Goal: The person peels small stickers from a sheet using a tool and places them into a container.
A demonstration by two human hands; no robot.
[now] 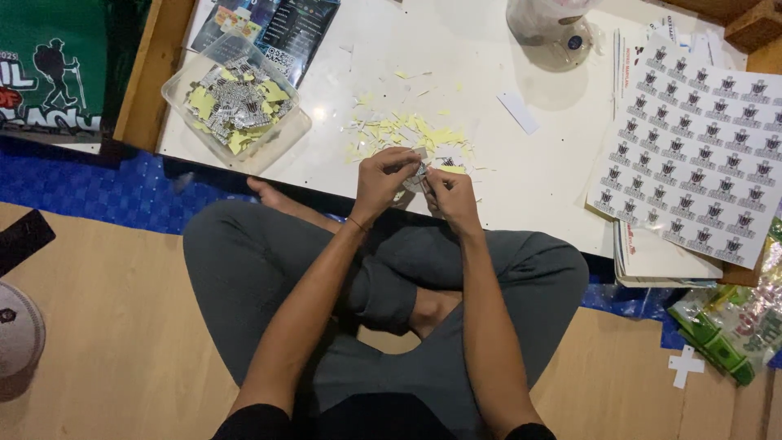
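My left hand [384, 181] and my right hand [450, 195] meet over the near edge of a low white table [521, 175]. Both pinch one small cut sticker [419, 171] between their fingertips. Just beyond the hands lies a scatter of yellow backing scraps [407, 132]. At the left of the table stands a clear plastic tub [236, 102] filled with small stickers and yellow scraps. I sit cross-legged in grey trousers, knees under the table's edge.
A sheet of printed stickers [700, 155] lies on a stack of papers at the right. A clear lidded cup [554, 24] stands at the back. Dark leaflets [281, 28] lie beyond the tub. A green packet [725, 334] lies on the floor at right, a cap [16, 330] at left.
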